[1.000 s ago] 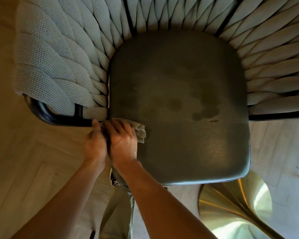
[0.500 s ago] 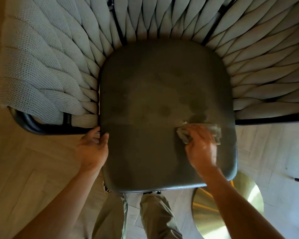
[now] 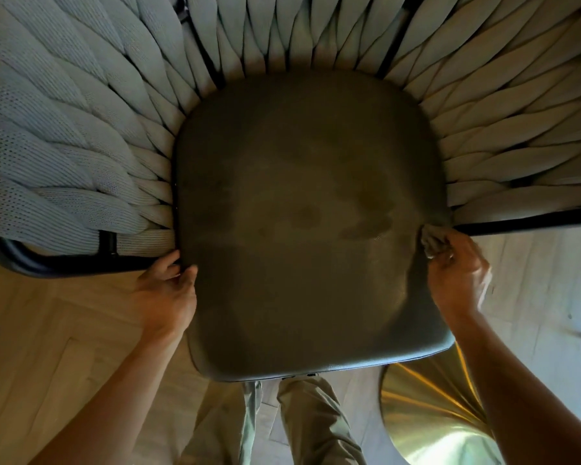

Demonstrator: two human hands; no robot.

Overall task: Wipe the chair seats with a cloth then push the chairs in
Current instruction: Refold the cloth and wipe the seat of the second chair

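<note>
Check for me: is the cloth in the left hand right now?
No, the right hand holds the bunched cloth at the right edge of the seat, while the left hand grips the seat's left edge.

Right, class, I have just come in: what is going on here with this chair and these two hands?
A person is wiping a dark chair seat. The right hand holds a bunched cloth at the seat's right edge, beside the black frame. The left hand grips the seat's left edge. Darker patches show across the seat's middle.
</note>
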